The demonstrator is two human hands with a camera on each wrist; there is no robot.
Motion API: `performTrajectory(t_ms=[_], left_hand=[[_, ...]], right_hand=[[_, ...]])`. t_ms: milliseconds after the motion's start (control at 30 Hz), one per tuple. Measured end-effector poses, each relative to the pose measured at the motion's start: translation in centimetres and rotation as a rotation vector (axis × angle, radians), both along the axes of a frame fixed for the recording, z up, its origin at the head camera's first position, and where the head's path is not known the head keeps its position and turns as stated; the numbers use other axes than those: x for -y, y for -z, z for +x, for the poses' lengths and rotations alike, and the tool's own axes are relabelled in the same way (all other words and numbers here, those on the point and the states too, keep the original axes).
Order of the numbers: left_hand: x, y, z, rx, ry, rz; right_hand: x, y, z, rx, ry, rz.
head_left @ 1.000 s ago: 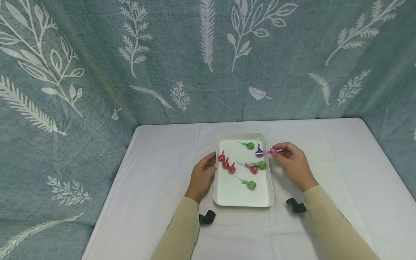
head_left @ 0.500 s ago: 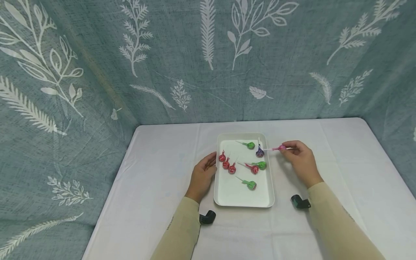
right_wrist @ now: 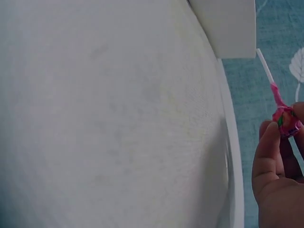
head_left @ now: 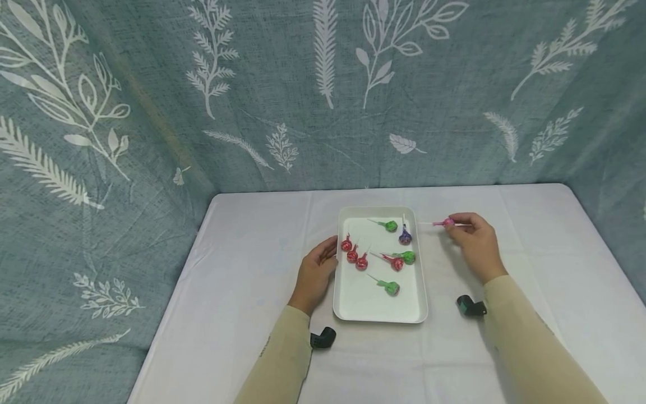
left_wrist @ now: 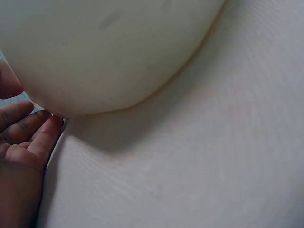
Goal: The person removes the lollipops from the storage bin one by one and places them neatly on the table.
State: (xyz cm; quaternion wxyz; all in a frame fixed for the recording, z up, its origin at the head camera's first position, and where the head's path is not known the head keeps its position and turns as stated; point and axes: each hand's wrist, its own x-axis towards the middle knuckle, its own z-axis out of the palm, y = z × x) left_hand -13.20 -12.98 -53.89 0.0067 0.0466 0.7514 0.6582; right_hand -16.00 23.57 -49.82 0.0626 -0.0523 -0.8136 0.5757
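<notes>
Head view: a pink-wrapped lollipop [head_left: 448, 223], round-headed with a twisted collar, was pinched between the thumb and fingers of the right hand [head_left: 475, 241], just beside the right wall of a white tray [head_left: 375, 308]. Its slim, straight stick was pointed toward the tray. The smooth, shallow, round-cornered tray was touched at its left side by the left hand [head_left: 313, 280], whose fingers were relaxed and slightly bent.

Inside, three crinkled red lollipops [head_left: 352, 256] were arranged in a slanting row near the left wall. A purple lollipop [head_left: 405, 238] and a green lollipop [head_left: 391, 226] were placed toward the far end. Another red lollipop [head_left: 397, 263] was set against a second green lollipop [head_left: 409, 257], and a third green lollipop [head_left: 392, 288] was laid closer to the person. The table was covered in faintly creased white cloth [head_left: 242, 280], backed by a coarse-woven, blue-green curtain [head_left: 282, 67] printed with pale leaves.
</notes>
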Motion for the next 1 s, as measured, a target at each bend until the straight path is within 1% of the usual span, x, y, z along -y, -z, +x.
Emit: performTrajectory(t_ms=[133,333,500,633,767,1000], left_hand=[[0.0,0.0,0.0,-0.008,0.001,-0.001],[0.0,0.0,0.0,-0.012,0.0,-0.004],[-0.1,0.0,0.0,-0.007,-0.006,-0.007],[-0.4,-0.2,-0.1,-0.002,-0.016,-0.018],[-0.7,-0.3,-0.3,-0.002,-0.025,-0.02],[-1.2,-0.4,-0.5,0.002,-0.038,-0.013]], right_hand=[[-0.3,0.0,-0.4,0.035,0.006,0.008],[-0.7,-0.1,-1.4,0.074,-0.015,0.032],[-1.1,0.0,-2.4,0.085,-0.024,0.038],[-1.6,0.2,-3.7,0.115,-0.026,0.029],[-2.0,0.3,-4.6,0.147,-0.031,0.023],[-2.2,0.5,-5.5,0.153,-0.069,0.028]])
